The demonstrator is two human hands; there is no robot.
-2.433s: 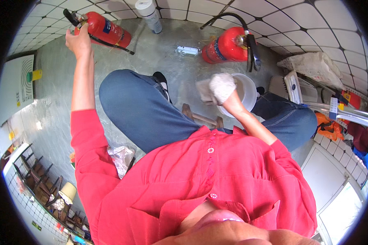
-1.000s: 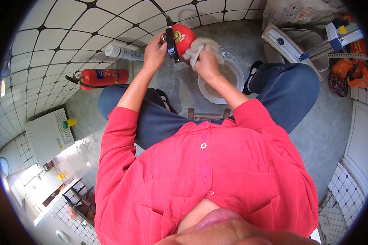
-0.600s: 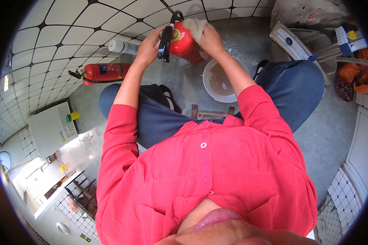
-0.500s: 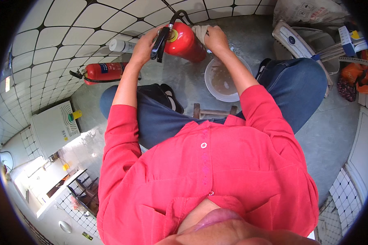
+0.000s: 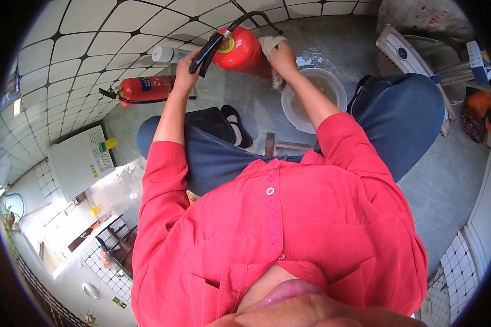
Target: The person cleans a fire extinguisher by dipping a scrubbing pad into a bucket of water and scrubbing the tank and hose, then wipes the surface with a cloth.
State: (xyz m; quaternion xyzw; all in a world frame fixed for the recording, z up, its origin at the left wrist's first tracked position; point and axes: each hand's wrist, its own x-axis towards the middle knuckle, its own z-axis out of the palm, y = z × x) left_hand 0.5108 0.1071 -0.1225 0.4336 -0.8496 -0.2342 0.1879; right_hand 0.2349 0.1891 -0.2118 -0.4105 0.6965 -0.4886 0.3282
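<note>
A red fire extinguisher (image 5: pixel 244 52) with a black handle and hose is tilted in front of me, its valve end toward the left. My left hand (image 5: pixel 187 70) grips it at the black handle (image 5: pixel 206 53), some fingers hidden behind it. In my right hand (image 5: pixel 283 57) is a pale cloth (image 5: pixel 269 47), pressed against the cylinder's right side. Just below that hand stands a white bucket (image 5: pixel 341 101) of cloudy water, partly covered by my right forearm.
A second red fire extinguisher (image 5: pixel 143 89) lies by the tiled wall at left, near a white bottle (image 5: pixel 163 54). Water wets the floor (image 5: pixel 316 57) behind the bucket. A low wooden stool (image 5: pixel 292 145) is between my legs. A white scale-like board (image 5: pixel 406 60) leans at right.
The extinguisher has turned a little, and its hose now reaches farther right over the top. My left hand has shifted lower along the handle. The cloth hand stays at the cylinder's right side.
</note>
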